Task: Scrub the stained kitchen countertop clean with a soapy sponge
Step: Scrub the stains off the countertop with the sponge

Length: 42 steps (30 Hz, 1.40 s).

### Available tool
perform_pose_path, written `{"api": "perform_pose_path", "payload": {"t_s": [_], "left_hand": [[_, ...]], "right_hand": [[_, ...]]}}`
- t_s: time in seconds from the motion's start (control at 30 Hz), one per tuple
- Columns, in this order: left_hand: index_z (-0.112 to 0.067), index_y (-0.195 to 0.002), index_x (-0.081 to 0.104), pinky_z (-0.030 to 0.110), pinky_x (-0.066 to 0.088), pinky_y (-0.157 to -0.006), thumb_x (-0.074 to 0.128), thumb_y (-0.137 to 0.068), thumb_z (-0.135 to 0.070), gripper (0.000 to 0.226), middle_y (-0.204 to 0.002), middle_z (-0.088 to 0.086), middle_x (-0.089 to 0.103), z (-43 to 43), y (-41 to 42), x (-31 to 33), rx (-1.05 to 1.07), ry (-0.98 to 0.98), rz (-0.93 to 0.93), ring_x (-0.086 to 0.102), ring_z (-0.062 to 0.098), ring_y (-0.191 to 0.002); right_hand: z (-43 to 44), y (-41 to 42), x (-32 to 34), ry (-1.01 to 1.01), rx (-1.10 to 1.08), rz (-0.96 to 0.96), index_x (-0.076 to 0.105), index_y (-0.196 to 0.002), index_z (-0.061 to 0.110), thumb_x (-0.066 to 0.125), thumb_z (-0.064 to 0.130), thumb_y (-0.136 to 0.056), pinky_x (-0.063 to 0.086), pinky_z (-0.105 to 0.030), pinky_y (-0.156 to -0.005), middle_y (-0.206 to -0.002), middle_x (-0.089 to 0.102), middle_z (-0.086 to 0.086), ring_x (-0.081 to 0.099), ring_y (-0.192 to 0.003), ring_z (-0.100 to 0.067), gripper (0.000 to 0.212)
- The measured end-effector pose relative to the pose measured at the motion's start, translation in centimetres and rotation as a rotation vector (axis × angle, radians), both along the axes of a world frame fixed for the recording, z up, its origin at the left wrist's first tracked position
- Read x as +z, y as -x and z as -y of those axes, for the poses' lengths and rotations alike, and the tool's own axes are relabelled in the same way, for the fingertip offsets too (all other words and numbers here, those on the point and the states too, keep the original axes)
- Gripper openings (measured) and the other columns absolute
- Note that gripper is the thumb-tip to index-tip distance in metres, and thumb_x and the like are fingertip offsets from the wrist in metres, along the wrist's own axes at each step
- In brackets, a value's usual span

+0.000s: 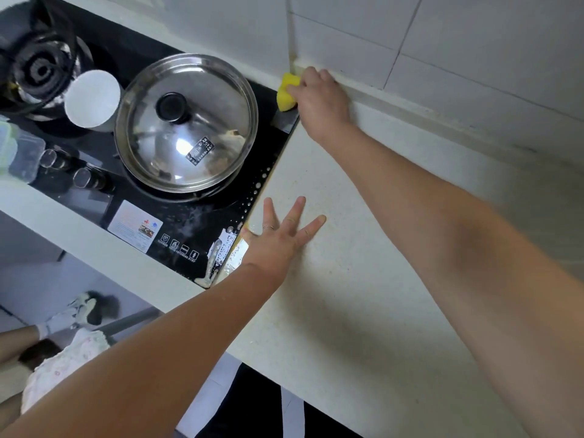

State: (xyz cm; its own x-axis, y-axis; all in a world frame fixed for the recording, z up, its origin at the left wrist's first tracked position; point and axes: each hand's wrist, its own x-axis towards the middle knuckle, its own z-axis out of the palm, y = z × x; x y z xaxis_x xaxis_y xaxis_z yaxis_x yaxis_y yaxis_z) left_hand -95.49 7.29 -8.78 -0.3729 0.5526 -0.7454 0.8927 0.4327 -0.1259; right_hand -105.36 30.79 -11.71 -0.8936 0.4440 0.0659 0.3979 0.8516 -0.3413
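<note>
far back, the right hand (319, 99) grips a yellow sponge (287, 92) at the countertop (347, 295) corner; the left hand (278, 238) lies flat, fingers spread.

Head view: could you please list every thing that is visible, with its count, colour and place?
sponge: one, yellow, at the back wall where stove and countertop meet.
countertop: one, cream, speckled, right of the stove.
stove: one, black glass, left.
pot with lid: one, steel, on the stove's right burner.
bowl: one, white, left of the pot.
left burner: one, black, far left.
knobs: two, dark, stove front.
container: one, clear plastic, left edge.
foam: one patch, white, stove's front right corner.
wall tiles: several, white, behind the countertop.
left hand: one, flat on the countertop, fingers spread.
right hand: one, grips the sponge.
</note>
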Motion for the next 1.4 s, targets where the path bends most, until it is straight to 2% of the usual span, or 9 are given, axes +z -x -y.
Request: {"api": "perform_pose_path", "payload": {"t_s": [0.13,0.3,0.5,0.7,0.87,1.03,1.17,1.3,1.4], "left_hand": [[-0.05,-0.14,-0.047,0.071,0.045,-0.102,0.082,-0.077,0.004,0.153,-0.153,-0.002,-0.054,0.2,0.0,-0.1,-0.004,-0.014,-0.004,-0.019,0.055,-0.15],[-0.049,-0.142,-0.045,0.071,0.046,-0.101,0.083,-0.077,0.004,0.153,-0.154,-0.002,-0.052,0.2,-0.1,0.3,-0.003,-0.019,0.005,-0.018,0.055,-0.151],[-0.049,-0.146,-0.041,0.071,0.046,-0.101,0.08,-0.075,0.009,0.151,-0.155,-0.002,-0.051,0.1,-0.1,0.4,-0.007,-0.025,0.009,-0.019,0.056,-0.15],[-0.046,-0.146,-0.042,0.069,0.048,-0.101,0.073,-0.078,0.014,0.146,-0.156,0.0,-0.051,0.1,-0.3,0.0,-0.037,-0.032,-0.016,-0.017,0.056,-0.15],[-0.048,-0.144,-0.043,0.068,0.049,-0.1,0.08,-0.076,0.009,0.152,-0.155,-0.002,-0.051,0.5,-0.1,-0.3,-0.032,-0.021,-0.023,-0.018,0.056,-0.15],[-0.05,-0.146,-0.041,0.071,0.049,-0.098,0.096,-0.065,-0.009,0.164,-0.156,-0.004,-0.049,0.6,0.0,0.1,0.002,-0.003,0.02,-0.02,0.055,-0.15],[-0.052,-0.148,-0.036,0.073,0.046,-0.098,0.099,-0.06,-0.012,0.166,-0.157,-0.007,-0.047,0.4,-0.4,0.7,0.016,-0.018,0.043,-0.02,0.054,-0.151],[-0.053,-0.147,-0.037,0.072,0.048,-0.098,0.098,-0.06,-0.007,0.167,-0.157,-0.007,-0.048,0.4,-0.6,0.5,0.018,-0.04,0.03,-0.02,0.053,-0.151],[-0.054,-0.147,-0.036,0.07,0.048,-0.098,0.098,-0.061,-0.009,0.165,-0.157,-0.009,-0.048,0.3,-0.3,0.6,0.023,-0.041,0.039,-0.023,0.051,-0.151]], "right_hand": [[-0.4,-1.5,-1.1,-0.12,-0.006,0.1,0.06,-0.119,0.013,0.045,0.005,-0.092,0.048,-0.042,-0.082,-0.12,0.051,-0.016,0.049,-0.111,-0.038,0.032],[-2.3,-10.1,-2.4,-0.219,-0.218,0.107,0.06,-0.127,0.02,0.046,0.007,-0.092,0.046,-0.043,-0.074,-0.112,0.054,-0.016,0.052,-0.102,-0.038,0.04],[-1.7,-19.2,-2.3,-0.128,-0.501,0.052,0.068,-0.116,0.023,0.053,0.009,-0.083,0.047,-0.042,-0.062,-0.104,0.056,-0.011,0.054,-0.097,-0.034,0.039],[-0.5,-14.4,-2.6,-0.032,-0.817,0.02,0.068,-0.114,0.016,0.05,0.012,-0.082,0.046,-0.04,-0.071,-0.11,0.06,-0.014,0.06,-0.097,-0.033,0.037],[4.7,-9.4,-1.8,0.053,-0.36,0.137,0.065,-0.121,0.024,0.052,0.015,-0.084,0.051,-0.039,-0.068,-0.115,0.056,-0.008,0.057,-0.1,-0.031,0.04],[7.5,-15.1,-1.6,0.222,-0.021,0.131,0.064,-0.121,0.036,0.051,0.031,-0.087,0.052,-0.039,-0.077,-0.112,0.056,0.002,0.057,-0.103,-0.025,0.036],[2.3,-23.9,-1.0,0.076,-0.562,-0.092,0.069,-0.114,0.02,0.059,0.018,-0.083,0.049,-0.041,-0.073,-0.106,0.058,-0.01,0.056,-0.096,-0.03,0.032],[-5.7,-29.3,-0.8,0.115,-1.294,-0.071,0.064,-0.113,0.006,0.05,0.016,-0.089,0.046,-0.044,-0.085,-0.119,0.057,-0.021,0.057,-0.108,-0.039,0.029],[-5.2,-23.9,-1.7,0.129,-1.289,-0.019,0.063,-0.113,0.008,0.051,0.013,-0.088,0.048,-0.041,-0.086,-0.126,0.055,-0.017,0.057,-0.112,-0.036,0.028]]}}
